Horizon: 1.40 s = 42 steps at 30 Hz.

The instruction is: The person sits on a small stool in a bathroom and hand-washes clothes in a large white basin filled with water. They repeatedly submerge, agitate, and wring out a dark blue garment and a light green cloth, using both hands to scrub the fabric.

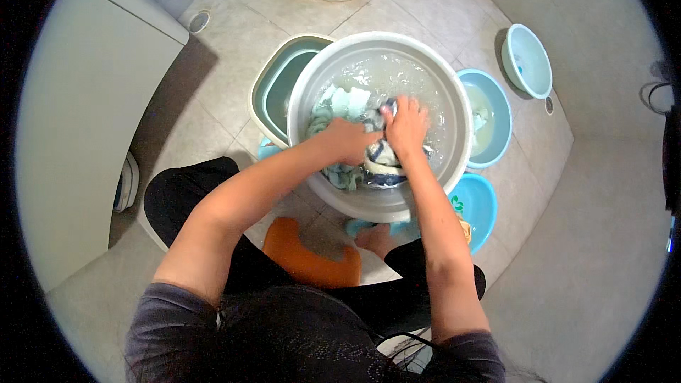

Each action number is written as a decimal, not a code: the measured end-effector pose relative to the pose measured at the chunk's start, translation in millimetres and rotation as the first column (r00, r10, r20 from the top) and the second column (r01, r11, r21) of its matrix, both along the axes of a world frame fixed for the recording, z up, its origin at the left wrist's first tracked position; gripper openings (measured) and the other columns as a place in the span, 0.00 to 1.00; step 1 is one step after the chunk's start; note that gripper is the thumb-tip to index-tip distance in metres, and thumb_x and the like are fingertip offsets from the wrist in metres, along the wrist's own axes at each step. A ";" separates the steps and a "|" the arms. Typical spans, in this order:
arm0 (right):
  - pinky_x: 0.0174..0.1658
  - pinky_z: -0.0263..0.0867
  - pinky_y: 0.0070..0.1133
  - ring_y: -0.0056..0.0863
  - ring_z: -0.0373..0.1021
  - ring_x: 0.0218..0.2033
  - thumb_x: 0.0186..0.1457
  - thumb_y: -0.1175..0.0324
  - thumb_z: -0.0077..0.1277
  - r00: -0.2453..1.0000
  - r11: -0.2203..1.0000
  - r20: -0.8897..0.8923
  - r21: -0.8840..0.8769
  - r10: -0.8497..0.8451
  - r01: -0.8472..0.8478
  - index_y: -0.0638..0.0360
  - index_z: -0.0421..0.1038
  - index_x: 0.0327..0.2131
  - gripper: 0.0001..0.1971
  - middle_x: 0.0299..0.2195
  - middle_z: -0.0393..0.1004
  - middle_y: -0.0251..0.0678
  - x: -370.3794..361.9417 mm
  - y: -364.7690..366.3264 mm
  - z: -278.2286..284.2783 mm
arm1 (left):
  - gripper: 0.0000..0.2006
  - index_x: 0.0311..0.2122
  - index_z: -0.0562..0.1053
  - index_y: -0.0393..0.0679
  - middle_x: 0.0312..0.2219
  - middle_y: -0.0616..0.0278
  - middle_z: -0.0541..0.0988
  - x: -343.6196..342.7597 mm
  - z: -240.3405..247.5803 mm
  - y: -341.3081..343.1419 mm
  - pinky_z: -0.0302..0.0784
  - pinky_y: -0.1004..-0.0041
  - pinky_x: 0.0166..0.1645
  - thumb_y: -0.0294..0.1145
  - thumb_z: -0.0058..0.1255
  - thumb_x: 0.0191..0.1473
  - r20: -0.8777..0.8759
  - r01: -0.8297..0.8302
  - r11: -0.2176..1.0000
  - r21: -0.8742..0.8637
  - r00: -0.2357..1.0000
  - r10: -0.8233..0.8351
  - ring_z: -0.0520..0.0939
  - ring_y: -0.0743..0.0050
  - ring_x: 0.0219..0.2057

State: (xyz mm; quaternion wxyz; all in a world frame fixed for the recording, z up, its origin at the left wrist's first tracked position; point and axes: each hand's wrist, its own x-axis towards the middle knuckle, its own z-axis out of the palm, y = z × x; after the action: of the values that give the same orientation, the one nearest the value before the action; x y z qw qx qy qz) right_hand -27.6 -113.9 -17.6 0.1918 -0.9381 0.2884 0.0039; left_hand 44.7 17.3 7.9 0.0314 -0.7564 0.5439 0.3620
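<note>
A large pale grey basin (306, 74) of water stands in front of me. In it lies a wet white cloth with navy patterning (384, 170), bunched up in the middle. My left hand (346, 142) is closed on the near left part of this cloth, its fingertips partly hidden in the folds. My right hand (406, 125) grips the cloth's far end, thumb toward the left hand; its fingertips are slightly blurred. A pale green cloth (347, 103) lies half in the water to the left, with its folds running under my left wrist.
A squarish tub (266, 92) stands against the basin's left side. On the right are a light blue basin with water and cloth (502, 128), a brighter blue basin (486, 206) and a tilted basin (532, 64) by the wall. An orange stool (305, 259) is near my legs.
</note>
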 end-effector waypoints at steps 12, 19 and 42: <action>0.49 0.55 0.33 0.48 0.60 0.47 0.51 0.52 0.40 0.987 0.936 0.128 0.327 0.096 -0.134 0.53 0.63 0.46 0.22 0.46 0.62 0.51 -23.5 -15.2 26.4 | 0.28 0.53 0.59 0.66 0.41 0.56 0.72 12.1 -10.7 -0.1 0.63 0.57 0.48 0.45 0.44 0.41 -0.131 -0.076 0.993 0.086 0.988 0.087 0.72 0.55 0.43; 0.45 0.58 0.38 0.51 0.58 0.46 0.52 0.52 0.38 0.999 0.999 -0.037 0.038 -0.024 0.026 0.54 0.64 0.41 0.19 0.47 0.60 0.48 22.5 -3.9 14.8 | 0.32 0.54 0.55 0.64 0.35 0.48 0.73 7.8 1.7 -4.1 0.67 0.60 0.43 0.44 0.46 0.40 -0.172 -0.135 0.991 0.013 0.976 0.135 0.74 0.51 0.39; 0.38 0.60 0.19 0.25 0.66 0.30 0.49 0.67 0.48 0.893 0.682 0.443 0.677 -0.078 -0.277 0.62 0.68 0.30 0.08 0.28 0.70 0.35 -81.7 19.6 58.4 | 0.13 0.32 0.72 0.40 0.26 0.57 0.77 32.0 -8.6 -57.8 0.74 0.62 0.38 0.39 0.48 0.47 -0.754 -0.677 0.339 0.653 -0.544 0.368 0.78 0.65 0.28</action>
State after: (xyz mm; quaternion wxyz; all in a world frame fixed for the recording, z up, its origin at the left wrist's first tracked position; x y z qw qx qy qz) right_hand -109.3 -94.3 40.8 0.6055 -0.7754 0.1594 -0.0821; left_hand 76.7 -40.5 -0.7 -0.6429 -0.4166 -0.1113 0.6331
